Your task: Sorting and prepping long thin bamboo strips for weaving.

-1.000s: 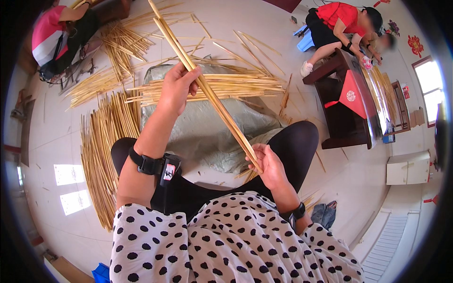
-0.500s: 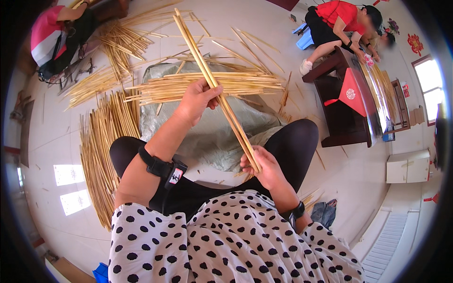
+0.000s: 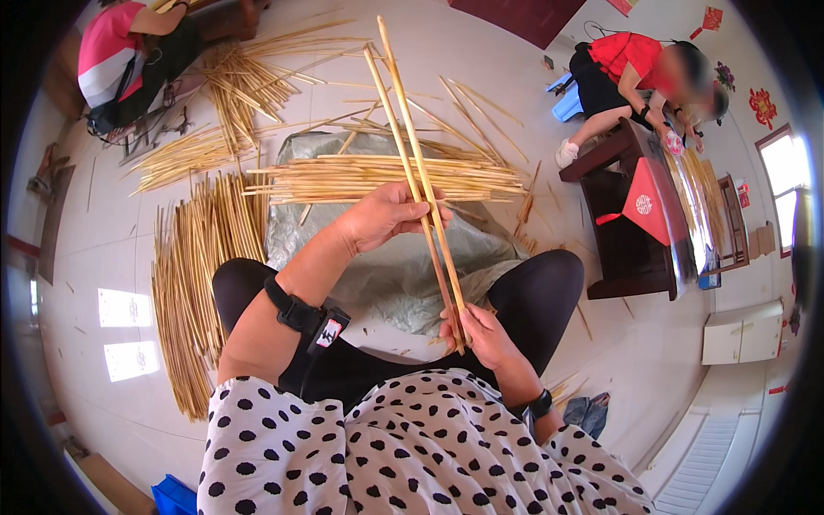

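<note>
Two long, pale yellow plant stalks (image 3: pixel 401 94) slant across the middle, close together at my hands and spread apart at their far ends. My left hand (image 3: pixel 390 216) pinches them around mid-length, thumb on top. Near their lower ends my right hand (image 3: pixel 487 336) is closed on them, its fingers partly hidden behind. Beyond my left hand, a loose bundle of similar stalks (image 3: pixel 335 178) lies across a greenish plastic-wrapped bulk (image 3: pixel 300 236) between my knees.
A dense row of stalks (image 3: pixel 184 300) lies on the floor at left; a scattered heap (image 3: pixel 245 90) is farther back. One person (image 3: pixel 112 60) sits far left. Another person in red (image 3: pixel 622 64) bends over a dark wooden table (image 3: pixel 618 206) at right. A white cabinet (image 3: pixel 742 335) stands beyond.
The stalks have swung more upright, and their far ends have spread apart. Both hands have shifted slightly right and nearer, still holding them. The whole view has shifted a little.
</note>
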Motion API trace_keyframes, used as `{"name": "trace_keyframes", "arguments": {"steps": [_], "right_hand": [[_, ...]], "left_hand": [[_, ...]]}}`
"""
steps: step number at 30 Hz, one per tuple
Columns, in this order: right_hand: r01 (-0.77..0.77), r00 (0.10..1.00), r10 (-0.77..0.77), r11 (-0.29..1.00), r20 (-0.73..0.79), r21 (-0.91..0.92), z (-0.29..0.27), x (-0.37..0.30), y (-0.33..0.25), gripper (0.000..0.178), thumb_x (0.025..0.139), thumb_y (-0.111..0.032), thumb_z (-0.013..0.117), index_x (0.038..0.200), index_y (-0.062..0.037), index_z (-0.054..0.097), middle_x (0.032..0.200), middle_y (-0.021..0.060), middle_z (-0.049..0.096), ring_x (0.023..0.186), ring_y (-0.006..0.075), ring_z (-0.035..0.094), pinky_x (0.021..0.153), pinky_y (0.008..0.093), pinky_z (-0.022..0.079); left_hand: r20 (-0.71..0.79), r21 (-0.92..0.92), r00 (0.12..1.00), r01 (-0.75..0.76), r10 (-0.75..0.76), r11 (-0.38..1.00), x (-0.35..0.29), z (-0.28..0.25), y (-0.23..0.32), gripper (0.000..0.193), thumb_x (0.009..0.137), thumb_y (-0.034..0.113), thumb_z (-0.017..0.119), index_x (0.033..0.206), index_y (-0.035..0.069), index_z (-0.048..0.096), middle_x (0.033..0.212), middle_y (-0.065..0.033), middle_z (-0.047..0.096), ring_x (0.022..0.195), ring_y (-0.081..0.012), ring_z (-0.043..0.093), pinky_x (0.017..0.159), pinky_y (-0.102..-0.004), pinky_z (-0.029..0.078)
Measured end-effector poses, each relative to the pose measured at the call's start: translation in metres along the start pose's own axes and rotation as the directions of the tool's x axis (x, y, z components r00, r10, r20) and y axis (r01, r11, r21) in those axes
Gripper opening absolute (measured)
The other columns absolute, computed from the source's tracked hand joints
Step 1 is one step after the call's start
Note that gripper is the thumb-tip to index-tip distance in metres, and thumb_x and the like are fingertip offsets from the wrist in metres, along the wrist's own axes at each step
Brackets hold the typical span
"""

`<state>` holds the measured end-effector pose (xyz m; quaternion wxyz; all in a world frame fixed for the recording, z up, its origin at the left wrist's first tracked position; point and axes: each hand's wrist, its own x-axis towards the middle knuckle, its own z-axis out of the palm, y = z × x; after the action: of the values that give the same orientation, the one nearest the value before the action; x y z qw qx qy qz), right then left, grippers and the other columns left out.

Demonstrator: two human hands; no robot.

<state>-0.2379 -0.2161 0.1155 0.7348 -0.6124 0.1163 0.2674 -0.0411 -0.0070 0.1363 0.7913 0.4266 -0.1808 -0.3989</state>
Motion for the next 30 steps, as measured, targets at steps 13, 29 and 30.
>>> {"name": "trace_keyframes", "arguments": {"steps": [13, 29, 30], "right_hand": [[-0.005, 1.000, 0.005, 1.000, 0.023, 0.023, -0.0017, 0.0005, -0.0005, 0.038, 0.100, -0.033, 0.032, 0.111, -0.0015, 0.052, 0.087, 0.0086, 0.061, 0.067, 0.0116, 0.055, 0.062, 0.0237, 0.046], [-0.005, 1.000, 0.005, 1.000, -0.009, 0.020, 0.0001, 0.0018, 0.0016, 0.036, 0.099, -0.034, 0.036, 0.105, -0.0030, 0.054, 0.077, 0.0021, 0.054, 0.063, 0.0075, 0.045, 0.058, 0.0206, 0.035], [0.001, 1.000, -0.001, 1.000, -0.009, -0.001, 0.0006, 0.0018, 0.0010, 0.036, 0.100, -0.033, 0.036, 0.105, -0.0030, 0.054, 0.077, 0.0019, 0.053, 0.063, 0.0073, 0.044, 0.058, 0.0205, 0.035]], "left_hand": [[0.032, 0.038, 0.999, -0.019, 0.018, 0.999, -0.0012, -0.0015, 0.0014, 0.035, 0.091, 0.018, 0.055, 0.121, 0.002, 0.046, 0.115, -0.0139, 0.059, 0.108, -0.0230, 0.057, 0.095, -0.0344, 0.044], [-0.192, 0.224, 0.976, -0.060, 0.104, 0.973, 0.0019, -0.0052, -0.0049, 0.018, 0.085, 0.020, 0.064, 0.094, 0.005, 0.063, 0.087, -0.0086, 0.067, 0.079, -0.0132, 0.064, 0.064, -0.0225, 0.052], [-0.220, 0.236, 0.970, -0.051, 0.105, 0.970, 0.0024, -0.0055, -0.0050, 0.018, 0.085, 0.020, 0.065, 0.093, 0.005, 0.063, 0.085, -0.0081, 0.068, 0.076, -0.0129, 0.064, 0.062, -0.0226, 0.052]]}}
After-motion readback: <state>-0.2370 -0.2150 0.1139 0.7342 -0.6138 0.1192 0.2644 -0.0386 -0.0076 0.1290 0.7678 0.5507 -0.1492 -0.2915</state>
